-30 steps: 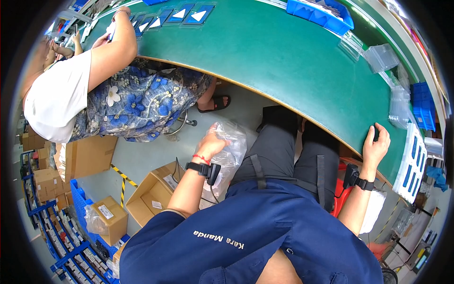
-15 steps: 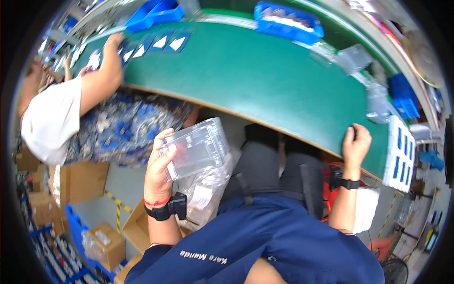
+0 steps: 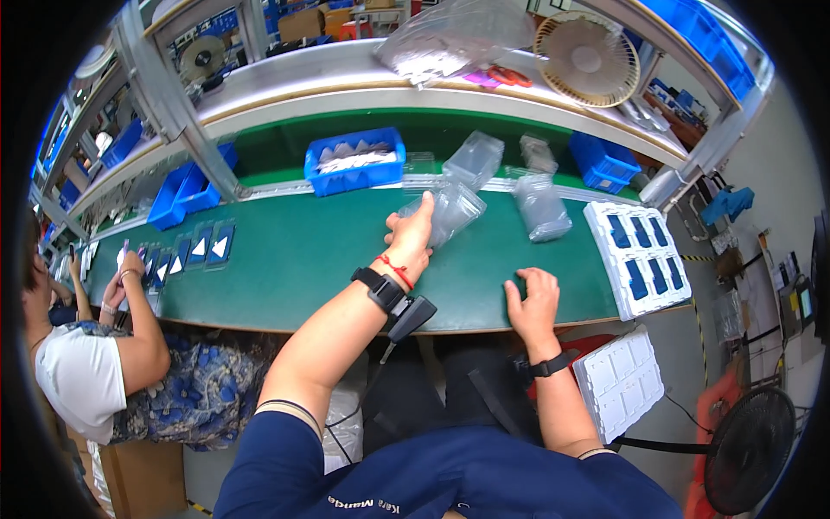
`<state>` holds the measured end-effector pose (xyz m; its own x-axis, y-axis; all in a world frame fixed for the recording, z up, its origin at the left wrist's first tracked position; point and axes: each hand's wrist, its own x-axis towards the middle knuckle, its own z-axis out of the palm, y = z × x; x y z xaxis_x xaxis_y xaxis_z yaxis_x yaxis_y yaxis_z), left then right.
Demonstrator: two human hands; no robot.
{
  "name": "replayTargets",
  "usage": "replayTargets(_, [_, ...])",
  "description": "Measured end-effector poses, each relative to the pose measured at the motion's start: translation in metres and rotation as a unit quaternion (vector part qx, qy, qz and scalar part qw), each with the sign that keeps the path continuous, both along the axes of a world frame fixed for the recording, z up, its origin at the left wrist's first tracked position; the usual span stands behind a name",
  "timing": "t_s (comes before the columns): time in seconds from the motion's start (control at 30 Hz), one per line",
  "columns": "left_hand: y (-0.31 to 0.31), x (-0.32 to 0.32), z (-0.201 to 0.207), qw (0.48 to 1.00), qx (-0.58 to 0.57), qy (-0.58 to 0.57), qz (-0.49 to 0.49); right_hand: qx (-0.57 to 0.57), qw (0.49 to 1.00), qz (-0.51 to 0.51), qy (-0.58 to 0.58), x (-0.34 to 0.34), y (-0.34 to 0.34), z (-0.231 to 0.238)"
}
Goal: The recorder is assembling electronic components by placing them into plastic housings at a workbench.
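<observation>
My left hand reaches over the green table with its fingers round a clear plastic tray. That tray is at the back of the table, close to another clear tray standing tilted behind it. How many pieces are in the grip is hard to tell. Near the table's front edge, my right hand rests on the surface, thumb apart from the fingers and nothing in it. A stack of clear plastic trays lies beyond it.
A white tray with several dark flat panels leans at the right end. Blue bins, one holding pale pieces, line the back. At left, a co-worker sits by a row of dark panels. A black fan stands at lower right.
My left hand has moved from above my lap to the back of the table with the clear plastic. My right hand stays by the front edge. The view has tilted up.
</observation>
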<state>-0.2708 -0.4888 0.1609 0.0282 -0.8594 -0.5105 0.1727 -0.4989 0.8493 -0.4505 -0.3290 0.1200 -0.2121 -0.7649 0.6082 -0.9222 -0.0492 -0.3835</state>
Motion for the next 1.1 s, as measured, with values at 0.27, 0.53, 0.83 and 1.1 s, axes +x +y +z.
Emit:
replayTargets(0.27, [0.008,-0.008,0.003,0.987,-0.132,0.072,-0.047,-0.015,0.999,0.019,-0.048,-0.008,0.002,0.000])
replayTargets(0.53, [0.130,0.116,0.009,0.950,-0.174,0.014,-0.258,0.111,0.992,0.067,0.007,-0.002,-0.025,0.006])
replayTargets(0.83, [0.193,0.042,-0.174,0.732,-0.089,-0.249,-0.627,0.165,0.979,0.121,-0.003,-0.015,-0.034,0.021])
replayTargets(1.1, [0.256,0.028,-0.477,0.619,0.199,0.044,-0.759,0.176,0.972,0.150,0.051,-0.049,-0.023,0.027])
